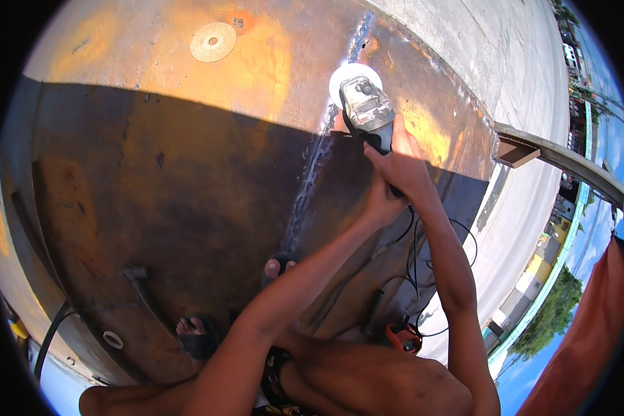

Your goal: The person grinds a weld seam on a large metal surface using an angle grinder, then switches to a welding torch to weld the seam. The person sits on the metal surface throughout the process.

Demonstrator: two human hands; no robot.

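Note:
An angle grinder [369, 107] with a pale round disc [347, 71] rests over a rough weld seam [305, 187] on a large rusty steel plate [187, 173]. My right hand [407, 163] is closed round the grinder's body, behind its scuffed metal head. Just below it, my left hand [383, 200] grips the rear end of the tool, its fingers partly hidden. The disc lies at the sunlit upper stretch of the seam; whether it touches the metal I cannot tell.
A tan abrasive disc [213, 52] lies on the plate at the far left. A hammer [142, 288] and a pale ring [113, 340] are nearer. Black cables [414, 256] loop at the right, near a red-and-black tool [403, 338]. Beyond the plate's edge runs concrete [513, 69].

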